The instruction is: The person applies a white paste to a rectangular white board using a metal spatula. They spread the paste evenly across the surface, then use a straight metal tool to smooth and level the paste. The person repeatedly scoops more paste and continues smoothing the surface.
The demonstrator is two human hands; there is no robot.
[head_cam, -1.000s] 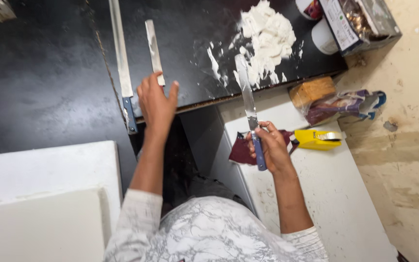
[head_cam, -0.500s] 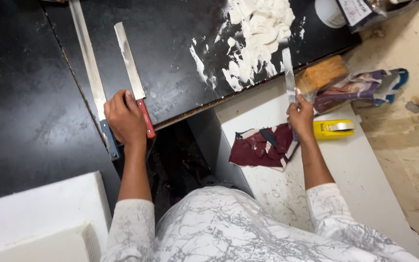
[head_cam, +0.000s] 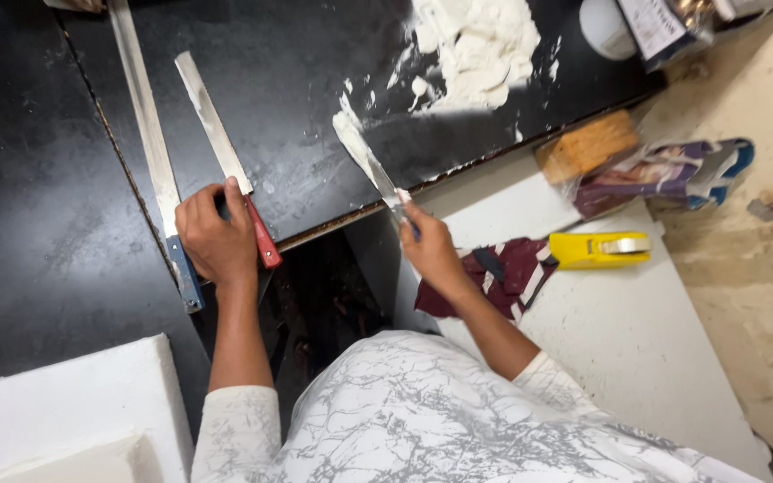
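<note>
**Two blades, one mound of white paste**

The left hand (head_cam: pixel 216 240) is curled tight around the red handle (head_cam: pixel 266 243) of a long, flat steel blade (head_cam: pixel 212 121) that lies on the matte black slab (head_cam: pixel 46 224), its metal running away from the knuckles. Just outside that hand lies a second, longer steel strip (head_cam: pixel 143 125) with a blue grip (head_cam: pixel 186 273). The right hand (head_cam: pixel 431 255) is closed on a narrow putty knife (head_cam: pixel 364 156), its blade smeared white and pointing up from the fingers toward the lumpy, soft white paste (head_cam: pixel 476 45) spread beyond its tip. Beside the right wrist lie a crumpled maroon cloth (head_cam: pixel 503 273) and a glossy yellow tape dispenser (head_cam: pixel 597 249).
</note>
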